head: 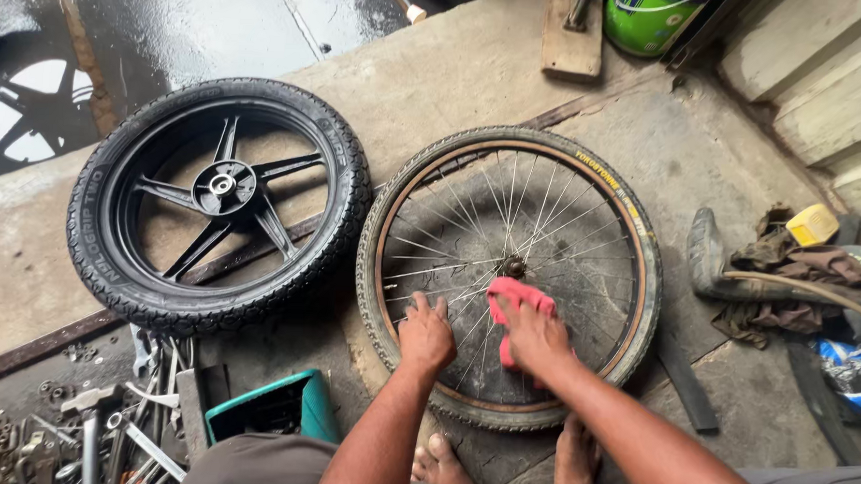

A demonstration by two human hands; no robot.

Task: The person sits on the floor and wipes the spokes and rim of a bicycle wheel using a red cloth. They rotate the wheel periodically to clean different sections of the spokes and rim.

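Note:
A spoked bicycle wheel (pixel 634 241) with a worn tan-walled tyre lies flat on the concrete floor in front of me. My left hand (pixel 426 336) rests on its spokes near the lower left rim, fingers spread. Gripped in my right hand (pixel 535 336) is a red rag (pixel 517 294), pressed against the spokes just below the hub (pixel 513 267). My bare feet (pixel 576 456) are at the wheel's near edge.
A black motorcycle wheel (pixel 219 202) with cast spokes lies to the left. Tools and metal parts (pixel 103 431) are piled at lower left beside a green box (pixel 273 409). Rags, a hose and a yellow object (pixel 812 225) lie on the right. A green bucket (pixel 648 17) stands at the top.

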